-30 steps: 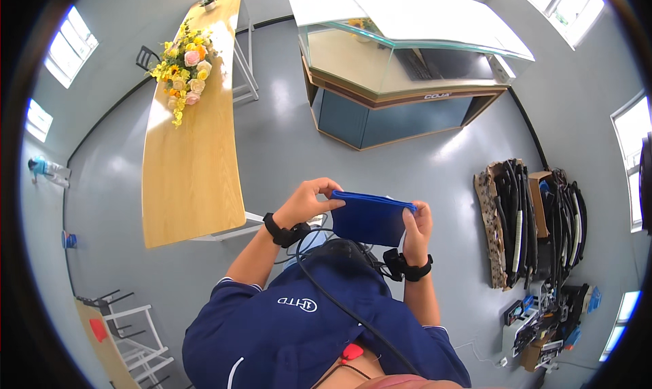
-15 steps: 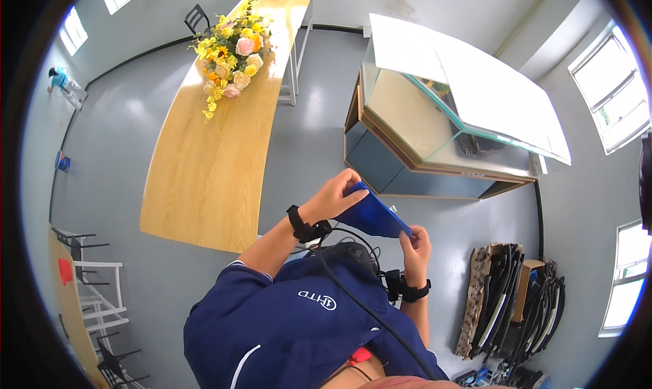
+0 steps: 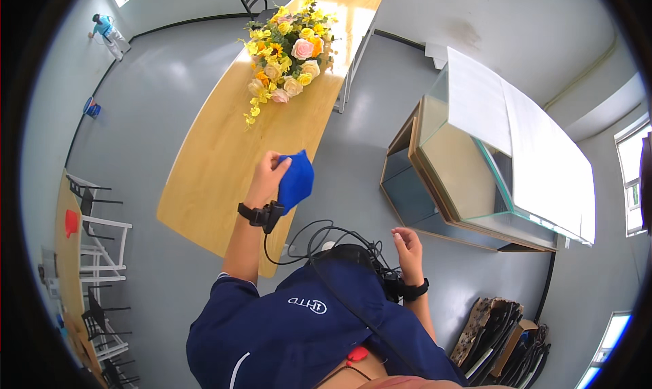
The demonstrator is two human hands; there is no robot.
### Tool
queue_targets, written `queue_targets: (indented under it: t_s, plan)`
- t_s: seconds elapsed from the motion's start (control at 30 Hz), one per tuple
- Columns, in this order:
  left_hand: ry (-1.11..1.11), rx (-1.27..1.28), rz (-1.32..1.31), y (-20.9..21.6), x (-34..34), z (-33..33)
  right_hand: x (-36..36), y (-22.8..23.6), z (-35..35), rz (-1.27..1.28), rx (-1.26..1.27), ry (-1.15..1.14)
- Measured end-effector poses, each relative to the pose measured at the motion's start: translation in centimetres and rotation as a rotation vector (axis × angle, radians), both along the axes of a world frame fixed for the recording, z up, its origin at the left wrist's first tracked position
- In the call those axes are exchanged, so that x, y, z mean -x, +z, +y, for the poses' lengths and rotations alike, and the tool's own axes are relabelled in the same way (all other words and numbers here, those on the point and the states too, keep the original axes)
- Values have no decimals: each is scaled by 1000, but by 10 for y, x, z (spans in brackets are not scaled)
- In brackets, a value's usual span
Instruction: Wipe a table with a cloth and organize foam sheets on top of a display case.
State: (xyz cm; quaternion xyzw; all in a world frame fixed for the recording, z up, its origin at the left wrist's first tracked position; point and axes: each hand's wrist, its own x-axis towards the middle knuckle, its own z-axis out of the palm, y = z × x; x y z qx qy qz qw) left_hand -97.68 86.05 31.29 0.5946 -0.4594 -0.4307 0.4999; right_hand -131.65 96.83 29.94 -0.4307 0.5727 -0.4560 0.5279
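Observation:
My left hand (image 3: pixel 267 178) pinches a blue cloth (image 3: pixel 296 182) between thumb and fingers, over the near part of the long wooden table (image 3: pixel 204 178). The cloth hangs bunched and folded, apart from the tabletop as far as I can tell. My right hand (image 3: pixel 408 250) is lifted off to the right in front of my body, holding nothing. Its fingers are loosely bent and apart. Each wrist wears a black strap with a small device, and black cables (image 3: pixel 319 236) run between them.
A bouquet of yellow and pink flowers (image 3: pixel 288 56) lies on the table's far half. To the right stands a glass tank (image 3: pixel 468 165) on a cabinet with white panels on top. Black chairs and another table line the left. A person (image 3: pixel 109 36) stands by the far-left wall.
The right hand has let go of the cloth it stretched with the left. My left hand has carried the cloth left, over the table. The view has turned leftward.

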Motion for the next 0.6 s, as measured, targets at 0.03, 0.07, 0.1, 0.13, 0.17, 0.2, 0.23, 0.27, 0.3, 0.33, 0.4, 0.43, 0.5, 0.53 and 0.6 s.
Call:
queue_targets:
  t_s: [0.03, 0.07, 0.1, 0.13, 0.17, 0.2, 0.23, 0.27, 0.3, 0.33, 0.4, 0.43, 0.5, 0.53, 0.6]
  plan:
    - [96, 28, -75, -2, -18, -9, 0, -2, -9, 12, -11, 19]
    - [176, 74, -153, -9, -38, -20, 0, -3, -19, 8, -14, 34]
    - [262, 154, -270, -12, -57, -31, 0, -3, -29, 7, -33, 64]
    - [314, 145, -385, 1, -66, -38, 2, -5, -40, 8, -51, 91]
    - [390, 130, -477, 8, -77, -47, 4, -8, -52, 7, -54, 98]
    - [463, 141, -576, 20, -79, -55, 7, -12, -67, 25, -53, 122]
    - [473, 181, -647, 19, -88, -62, 8, -12, -77, 40, -55, 149]
    - [482, 223, -718, 19, -93, -71, 8, -9, -92, -14, -4, 121]
    - [461, 141, -751, 25, -91, -77, 11, -9, -107, -32, 25, 113]
    - [414, 49, -768, 20, -93, -85, 15, -6, -125, -51, 64, 109]
    - [217, 44, -856, -25, -95, -90, 26, 10, -151, -14, 98, 91]
    - [91, -59, -822, -41, -88, -91, 31, 16, -167, 9, 134, 77]
    - [-27, -234, -733, -58, -66, -100, 47, 20, -197, 99, 261, 54]
    - [-23, -310, -679, -59, -46, -106, 53, 33, -208, 198, 268, 7]
    - [-13, -305, -485, -57, -16, -114, 56, 62, -221, 392, 525, -90]
